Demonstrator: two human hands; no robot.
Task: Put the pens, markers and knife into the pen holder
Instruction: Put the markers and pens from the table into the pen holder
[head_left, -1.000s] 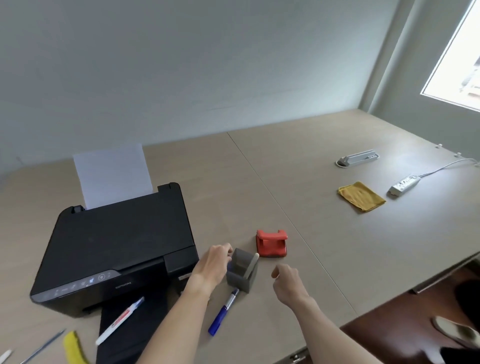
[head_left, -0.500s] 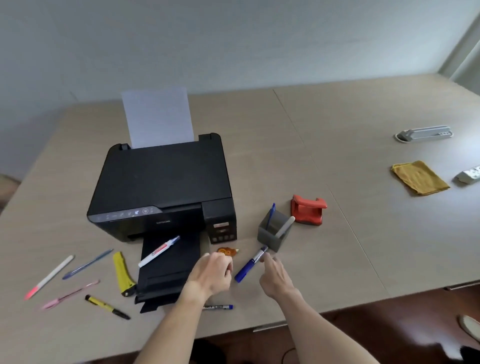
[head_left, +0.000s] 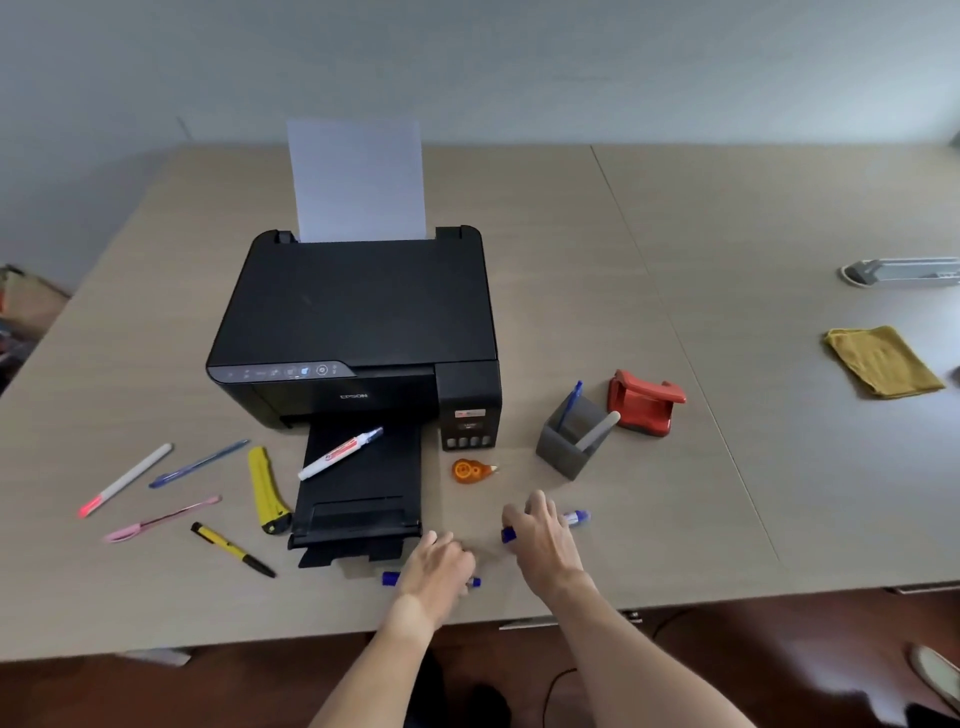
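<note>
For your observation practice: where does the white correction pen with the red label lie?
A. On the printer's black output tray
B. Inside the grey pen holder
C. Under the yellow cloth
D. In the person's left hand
A: the correction pen lies slantwise on the printer's output tray, apart from the pen holder.

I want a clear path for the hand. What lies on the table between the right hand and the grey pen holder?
Nothing: in the head view, bare table separates the right hand from the pen holder.

Black printer (head_left: 358, 322) holding white paper (head_left: 358, 182), orange tape dispenser (head_left: 471, 471), red stand (head_left: 644, 401), yellow cloth (head_left: 883, 361)
</note>
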